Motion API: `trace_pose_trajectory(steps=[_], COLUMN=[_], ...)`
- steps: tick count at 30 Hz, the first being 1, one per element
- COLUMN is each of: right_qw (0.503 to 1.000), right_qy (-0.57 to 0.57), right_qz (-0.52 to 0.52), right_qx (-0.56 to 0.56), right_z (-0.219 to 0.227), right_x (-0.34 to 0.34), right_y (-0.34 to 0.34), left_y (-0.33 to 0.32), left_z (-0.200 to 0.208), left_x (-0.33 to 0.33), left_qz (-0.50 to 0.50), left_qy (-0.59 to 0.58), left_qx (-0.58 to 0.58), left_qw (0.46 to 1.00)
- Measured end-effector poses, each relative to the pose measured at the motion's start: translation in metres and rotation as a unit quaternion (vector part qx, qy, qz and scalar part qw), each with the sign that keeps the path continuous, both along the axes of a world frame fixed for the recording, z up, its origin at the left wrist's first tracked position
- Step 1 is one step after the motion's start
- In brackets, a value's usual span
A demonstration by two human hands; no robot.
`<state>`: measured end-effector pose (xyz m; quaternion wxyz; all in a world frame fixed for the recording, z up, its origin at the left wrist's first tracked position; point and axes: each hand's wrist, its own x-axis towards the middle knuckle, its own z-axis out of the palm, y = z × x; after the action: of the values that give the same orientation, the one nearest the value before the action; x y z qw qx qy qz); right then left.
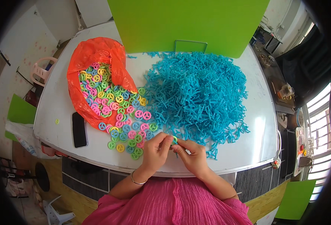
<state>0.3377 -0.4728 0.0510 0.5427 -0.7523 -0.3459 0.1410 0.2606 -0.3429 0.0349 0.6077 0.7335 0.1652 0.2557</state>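
My left hand (155, 150) and my right hand (193, 154) meet near the table's front edge, fingers pinched together. Between the left fingertips is a small green plastic wheel (175, 139). A bit of blue shows against it at the right fingertips, probably one of the small blue plastic pieces, mostly hidden by the fingers. Beyond my right hand rises a big heap of forked blue plastic pieces (199, 93). Loose pink, green, blue and yellow wheels (131, 134) lie left of my left hand, spilling from an open red plastic bag (77, 90).
A black phone (79, 130) lies on the white table (49, 112) left of the wheels. One green ring (57, 121) sits apart near the left edge. Across the far side stands a bright green panel (188, 22) with a wire handle (190, 41).
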Motion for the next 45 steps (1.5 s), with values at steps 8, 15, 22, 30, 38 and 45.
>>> trace_pose_trajectory(steps=[8, 15, 22, 30, 38, 45], right_qw=[0.983, 0.993, 0.998, 0.99, 0.997, 0.981], right_qy=[-0.18, -0.077, 0.048, -0.135, -0.033, -0.187], right_qz=[-0.035, -0.084, -0.036, -0.013, -0.048, -0.025], right_qx=[-0.032, 0.028, 0.035, 0.036, 0.048, 0.047], right_z=[-0.007, -0.006, -0.005, 0.014, 0.018, 0.018], right_x=[-0.01, -0.006, 0.006, 0.008, 0.0, 0.007], right_y=[0.007, 0.002, -0.005, -0.004, -0.005, -0.008], left_y=[0.005, 0.004, 0.008, 0.002, 0.004, 0.003], left_z=[-0.008, 0.001, -0.004, 0.006, 0.003, 0.006], left_x=[0.003, 0.0, 0.0, -0.003, -0.003, -0.003], left_qz=[0.023, -0.038, -0.057, 0.013, 0.015, -0.038], left_qy=[0.072, 0.057, 0.083, -0.026, -0.084, -0.077], left_qx=[0.045, -0.097, 0.144, 0.237, 0.286, 0.17], left_qw=[0.996, 0.993, 0.984, 0.971, 0.954, 0.982])
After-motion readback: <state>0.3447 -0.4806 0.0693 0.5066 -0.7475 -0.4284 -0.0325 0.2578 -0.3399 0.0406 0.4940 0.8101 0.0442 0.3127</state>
